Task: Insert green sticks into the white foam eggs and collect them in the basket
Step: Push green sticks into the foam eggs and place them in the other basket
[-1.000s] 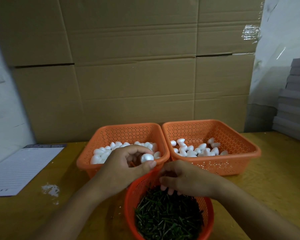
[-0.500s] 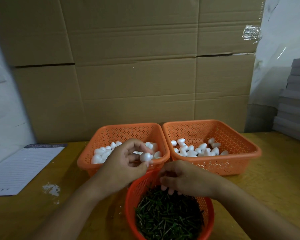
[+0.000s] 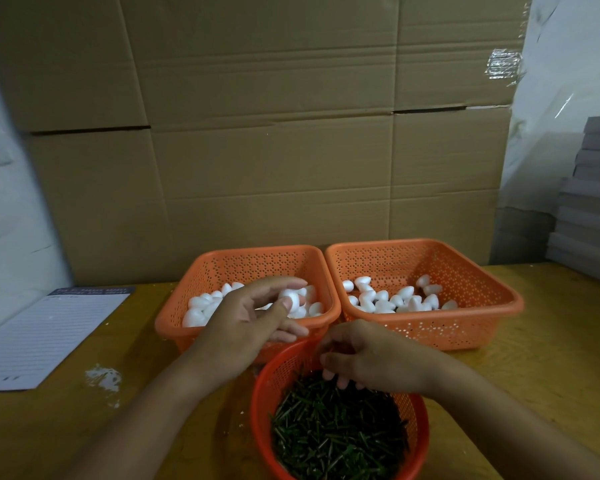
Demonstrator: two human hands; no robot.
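Observation:
My left hand hovers over the front rim of the left orange basket and pinches one white foam egg between thumb and index finger. That basket holds several more eggs. My right hand reaches into the round red basket of green sticks, fingers curled down among them; whether it holds a stick is hidden. The right orange basket contains several white foam eggs.
A lined paper sheet lies on the wooden table at left, with white foam crumbs beside it. A cardboard wall stands behind the baskets. Grey stacked boards sit at far right.
My left hand has turned the egg up to its fingertips and spread its other fingers. The right hand has stayed in the stick basket.

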